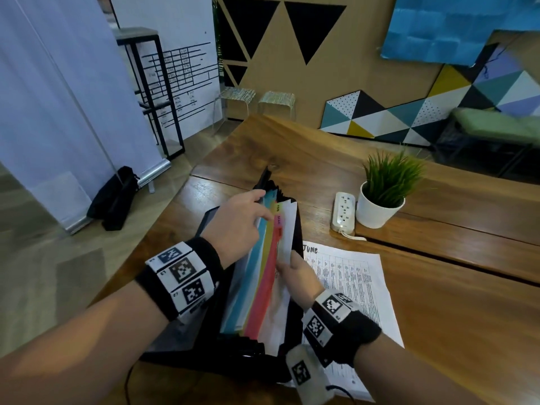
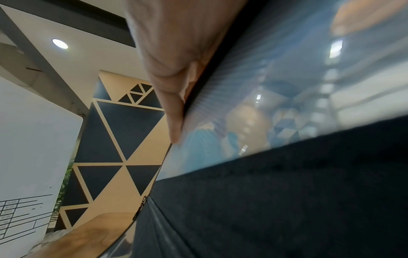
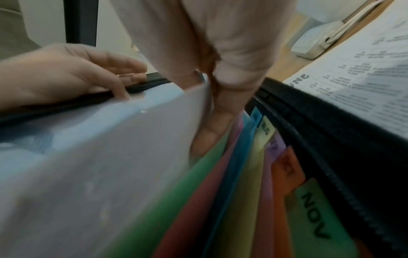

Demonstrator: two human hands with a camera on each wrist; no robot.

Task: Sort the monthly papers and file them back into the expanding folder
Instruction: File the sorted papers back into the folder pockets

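- Right hand (image 1: 295,273) grip: fingers and thumb pinch a white sheet (image 1: 287,229) that stands partly inside the expanding folder (image 1: 263,287), just behind the pink MAR tab (image 1: 280,220).
- Left hand (image 1: 236,226) grip: fingers extended, pressing the front dividers of the folder aside at its top edge; nothing is held in it, it just spreads the pockets.
- Folder is black, zip-edged, standing open on the table (image 1: 438,287) between both hands; coloured dividers (blue, yellow, red up front; green, purple and orange further back) carry month tabs, FEB, MAR and NOV being readable.
- Progress, as a judgement: mid-task. One sheet is going into an early-month pocket; whether the front pockets already hold paper I cannot tell.
- Still left: the stack of papers (image 1: 350,287) lying flat on the table just right of the folder, top sheet headed JUNE in handwriting, with a printed grid below.
- Beyond the folder's right side: white power strip (image 1: 344,211) and a potted grass plant (image 1: 382,197).
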